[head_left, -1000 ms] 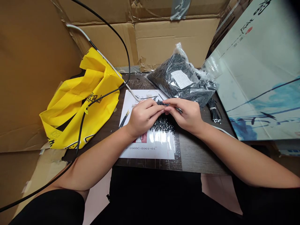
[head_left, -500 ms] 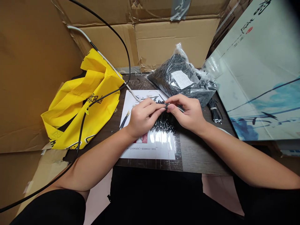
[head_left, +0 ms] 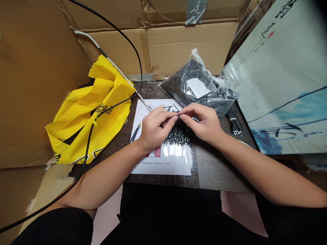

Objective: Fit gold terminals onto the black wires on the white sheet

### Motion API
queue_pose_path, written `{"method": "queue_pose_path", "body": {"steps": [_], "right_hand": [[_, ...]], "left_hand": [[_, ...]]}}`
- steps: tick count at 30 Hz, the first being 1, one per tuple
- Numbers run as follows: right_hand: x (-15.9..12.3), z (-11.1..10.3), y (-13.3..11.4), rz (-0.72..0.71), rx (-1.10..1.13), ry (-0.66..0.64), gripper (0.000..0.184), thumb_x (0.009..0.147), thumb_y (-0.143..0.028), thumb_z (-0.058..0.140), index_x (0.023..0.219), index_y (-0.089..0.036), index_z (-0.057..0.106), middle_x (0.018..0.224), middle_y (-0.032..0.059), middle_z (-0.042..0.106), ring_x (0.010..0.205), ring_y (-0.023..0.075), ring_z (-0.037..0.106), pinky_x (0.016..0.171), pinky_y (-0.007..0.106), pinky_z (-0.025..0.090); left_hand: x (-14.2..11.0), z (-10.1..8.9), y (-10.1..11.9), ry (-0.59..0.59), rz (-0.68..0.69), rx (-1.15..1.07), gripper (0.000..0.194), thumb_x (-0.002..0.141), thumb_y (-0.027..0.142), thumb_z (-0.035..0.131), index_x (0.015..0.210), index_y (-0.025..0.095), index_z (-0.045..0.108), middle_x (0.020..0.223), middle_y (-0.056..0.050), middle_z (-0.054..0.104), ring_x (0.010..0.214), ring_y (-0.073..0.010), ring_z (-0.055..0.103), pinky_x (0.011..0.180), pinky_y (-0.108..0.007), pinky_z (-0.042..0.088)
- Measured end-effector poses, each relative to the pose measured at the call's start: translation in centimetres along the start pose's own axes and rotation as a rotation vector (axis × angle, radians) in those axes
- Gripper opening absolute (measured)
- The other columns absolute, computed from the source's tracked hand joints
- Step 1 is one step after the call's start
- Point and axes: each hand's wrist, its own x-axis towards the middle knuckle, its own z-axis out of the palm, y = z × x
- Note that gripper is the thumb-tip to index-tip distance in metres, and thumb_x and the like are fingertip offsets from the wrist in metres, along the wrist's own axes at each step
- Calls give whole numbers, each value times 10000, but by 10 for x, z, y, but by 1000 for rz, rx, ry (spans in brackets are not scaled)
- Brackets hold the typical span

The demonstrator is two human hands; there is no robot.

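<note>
My left hand point(head_left: 156, 127) and my right hand point(head_left: 203, 123) meet fingertip to fingertip above the middle of the table. Both are closed in a pinch on a thin black wire point(head_left: 179, 115), most of it hidden by the fingers. Whether a small sleeve is on it, I cannot tell. Just below the fingertips lies a spread-out pile of short black wires point(head_left: 178, 134) with shiny silvery ends. The pile rests on a printed sheet point(head_left: 163, 169) under clear plastic. To the left of my left hand, a few black wires with gold-coloured tips point(head_left: 136, 131) lie on the sheet.
A clear bag point(head_left: 189, 81) full of short black pieces sits behind my right hand. Beside it is a tied wire bundle point(head_left: 233, 122). A yellow bag point(head_left: 89, 119) lies left, crossed by a black cable point(head_left: 89, 143). Cardboard point(head_left: 189, 47) walls the back.
My fingertips have shifted slightly left, and the thin black wire between them shows more clearly. The view has tilted a little; the pile and bags stay in place.
</note>
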Motion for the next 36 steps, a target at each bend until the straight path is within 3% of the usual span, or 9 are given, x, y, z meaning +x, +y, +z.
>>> {"method": "queue_pose_path", "body": {"steps": [6,10,15,18,21,24,27,36], "right_hand": [[0,2,1,74,88,-26,126,902,-311,652,934,-198,699,855,10,699,691,108,598,705,288,503],[8,-8,2,106,104,-144,135,896,-315,651,906,-182,677,831,9,680,698,105,587,655,268,474],[35,-42,8,202,57,-466,206,886,-397,659,891,-192,681,702,-16,655,606,97,569,578,265,458],[56,-57,16,127,12,-684,221,864,-431,688,831,-213,697,668,-28,660,564,83,546,530,256,428],[75,-60,23,79,9,-868,262,861,-459,687,756,-219,685,605,-41,629,509,67,500,491,250,378],[87,-54,22,236,-101,-1000,327,882,-508,625,791,-196,654,671,-18,641,580,80,528,568,256,402],[93,-46,19,346,-201,-1061,342,895,-516,564,854,-182,626,756,4,644,664,100,533,656,273,412],[96,-45,20,327,-196,-1118,317,893,-498,545,829,-192,598,746,4,618,665,114,511,665,282,401]], "left_hand": [[0,1,2,-11,-8,-8,146,897,264,644,980,190,739,775,-14,677,672,-65,556,643,-221,456],[1,0,3,-39,-42,-47,168,905,297,629,958,180,736,804,-21,677,716,-77,583,678,-230,479],[2,-8,4,-22,-119,-112,330,977,396,468,1038,187,716,972,-60,688,943,-132,628,878,-317,517],[3,-9,2,32,-146,-125,371,998,401,409,1010,191,715,974,-55,681,968,-132,621,913,-328,498],[4,-7,0,64,-160,-129,371,1007,382,392,977,191,709,960,-51,679,956,-126,614,894,-319,488],[5,-5,-1,74,-188,-129,386,1014,368,375,912,186,699,911,-47,663,918,-120,602,871,-307,477],[5,-5,-2,68,-213,-130,411,1019,364,360,835,182,679,859,-42,640,881,-115,589,864,-301,467],[3,-5,-3,58,-232,-163,423,1019,373,357,786,181,654,818,-39,623,846,-117,582,829,-303,464]]}}
